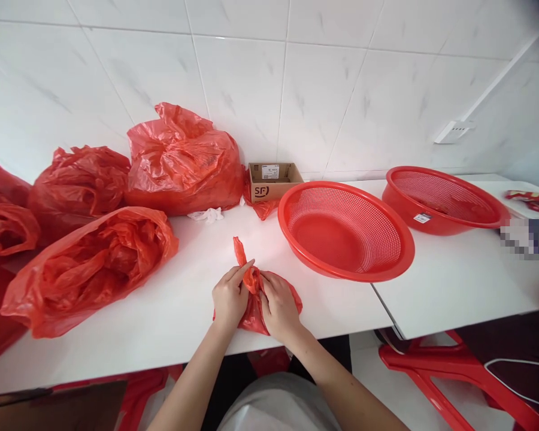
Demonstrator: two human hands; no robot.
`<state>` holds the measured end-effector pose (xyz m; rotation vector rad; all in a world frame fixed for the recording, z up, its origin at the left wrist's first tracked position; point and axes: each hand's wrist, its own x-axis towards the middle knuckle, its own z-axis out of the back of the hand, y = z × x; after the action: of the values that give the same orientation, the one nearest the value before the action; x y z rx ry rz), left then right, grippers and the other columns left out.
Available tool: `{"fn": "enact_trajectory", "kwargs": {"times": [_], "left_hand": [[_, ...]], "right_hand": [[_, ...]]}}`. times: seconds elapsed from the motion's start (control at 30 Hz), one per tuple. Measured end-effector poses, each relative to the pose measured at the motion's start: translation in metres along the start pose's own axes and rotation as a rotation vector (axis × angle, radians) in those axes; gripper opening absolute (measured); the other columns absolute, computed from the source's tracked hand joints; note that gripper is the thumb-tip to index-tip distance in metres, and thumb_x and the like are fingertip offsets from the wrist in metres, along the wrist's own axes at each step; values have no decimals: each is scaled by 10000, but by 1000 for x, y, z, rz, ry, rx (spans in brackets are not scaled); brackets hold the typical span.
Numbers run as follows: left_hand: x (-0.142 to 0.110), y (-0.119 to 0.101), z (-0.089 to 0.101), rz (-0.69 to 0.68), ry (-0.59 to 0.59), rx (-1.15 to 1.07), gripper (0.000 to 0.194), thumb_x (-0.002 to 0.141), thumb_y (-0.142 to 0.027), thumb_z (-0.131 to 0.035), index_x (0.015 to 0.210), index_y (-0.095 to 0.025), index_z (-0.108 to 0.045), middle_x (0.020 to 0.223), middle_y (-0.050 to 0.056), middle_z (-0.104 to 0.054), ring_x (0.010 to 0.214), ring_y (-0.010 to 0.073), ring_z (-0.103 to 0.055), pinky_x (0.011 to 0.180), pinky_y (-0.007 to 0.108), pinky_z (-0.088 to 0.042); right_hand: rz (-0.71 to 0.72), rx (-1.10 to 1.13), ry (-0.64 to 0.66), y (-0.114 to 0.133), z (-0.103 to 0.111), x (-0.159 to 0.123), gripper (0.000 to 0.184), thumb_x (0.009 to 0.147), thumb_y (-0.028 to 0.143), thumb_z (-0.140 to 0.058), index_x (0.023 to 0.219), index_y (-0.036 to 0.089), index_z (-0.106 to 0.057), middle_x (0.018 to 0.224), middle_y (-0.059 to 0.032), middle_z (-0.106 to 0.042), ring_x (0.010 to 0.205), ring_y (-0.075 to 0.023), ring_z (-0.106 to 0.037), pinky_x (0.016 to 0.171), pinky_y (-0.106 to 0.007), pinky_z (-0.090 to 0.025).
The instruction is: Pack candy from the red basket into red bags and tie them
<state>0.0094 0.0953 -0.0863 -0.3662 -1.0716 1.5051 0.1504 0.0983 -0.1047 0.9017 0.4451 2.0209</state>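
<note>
A small red plastic bag (256, 317) rests on the white table in front of me, with its top gathered and twisted. My left hand (230, 296) pinches the gathered neck from the left side, thumb up against it. From the right, my right hand (278, 303) grips the same neck, its fingers closed around the plastic. One loose end of the bag sticks up beyond my left thumb. What the bag contains is hidden. Just to the right of the bag stands a red perforated basket (336, 239).
Large red plastic bags (184, 167) crowd the table's left side. A cardboard box (272, 190) stands by the wall. Another red basket (435, 209) is at the right, near a person's dark-clothed leg (512, 347) and a red stool (435, 359). A gap separates two tabletops.
</note>
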Motion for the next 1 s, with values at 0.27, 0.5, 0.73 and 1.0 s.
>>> {"fn": "enact_trajectory", "kwargs": {"times": [0.27,0.5,0.73,1.0], "left_hand": [[11,-36,54,4,151,-378,252,913,-389,-579,929,-206,-752,993,78,-725,967,226,-661,888,349,-505],[12,-65,68,-44,381,-529,213,906,-361,-606,947,-215,-755,888,51,-684,838,192,-634,805,326,-512],[10,-58,51,42,211,-649,256,942,-411,-534,925,-195,-671,818,24,-703,657,135,-622,705,285,-513],[12,-54,63,94,140,-622,188,889,-344,-646,1027,-234,-709,955,30,-726,948,170,-664,834,261,-502]], "right_hand": [[-131,434,146,1,42,27,439,916,196,-484,1342,266,-564,1375,-75,-579,1290,-227,-527,1100,-458,-431],[-238,1086,316,52,91,76,280,926,422,-553,1098,231,-665,1229,-70,-671,1114,-209,-634,941,-365,-517],[-348,1419,1,61,82,92,335,875,478,-623,709,204,-523,662,25,-577,736,-135,-608,758,-285,-503],[-165,1004,16,74,93,55,296,966,447,-505,838,193,-588,744,5,-568,655,-113,-586,624,-256,-508]]}}
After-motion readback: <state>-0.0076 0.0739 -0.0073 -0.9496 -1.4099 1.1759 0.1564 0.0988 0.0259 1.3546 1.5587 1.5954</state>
